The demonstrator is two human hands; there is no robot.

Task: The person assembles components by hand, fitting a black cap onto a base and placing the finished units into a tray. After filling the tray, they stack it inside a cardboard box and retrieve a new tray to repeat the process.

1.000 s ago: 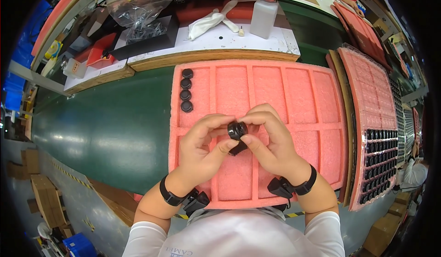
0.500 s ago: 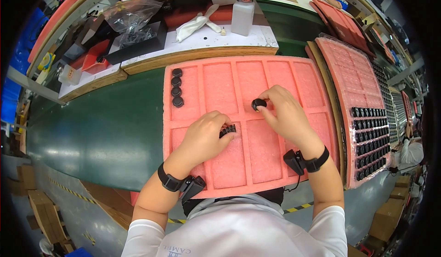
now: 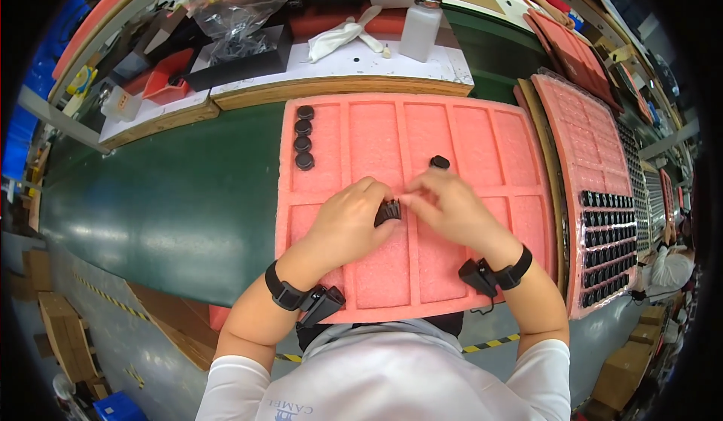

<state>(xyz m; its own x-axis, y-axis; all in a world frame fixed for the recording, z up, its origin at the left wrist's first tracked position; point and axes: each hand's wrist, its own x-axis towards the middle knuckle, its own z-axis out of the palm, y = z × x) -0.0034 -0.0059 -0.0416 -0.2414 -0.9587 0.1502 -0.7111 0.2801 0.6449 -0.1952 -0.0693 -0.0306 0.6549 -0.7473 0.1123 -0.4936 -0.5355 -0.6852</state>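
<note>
My left hand (image 3: 348,221) is closed round a short stack of thin black ridged pieces (image 3: 388,212), held over the middle of a pink foam tray (image 3: 440,202). Thumb and fingers of my right hand (image 3: 452,208) come together at the right end of that stack; what is between the tips is hidden. Just beyond the right knuckles a round black cap (image 3: 440,163) sits in a far compartment, apart from the fingertips. Several similar black caps (image 3: 303,143) line the left side of the tray's far left compartment.
A green work surface (image 3: 166,195) extends left of the tray. Behind it, a white-topped wooden shelf (image 3: 354,82) carries a bottle (image 3: 420,29), white gloves (image 3: 335,41) and a black box (image 3: 248,67). To the right stands another pink tray (image 3: 576,131) with rows of black parts.
My right hand has let go of the round black cap, which stays in the far compartment, and has come nearer to the stack in my left hand. The whole view has shifted slightly.
</note>
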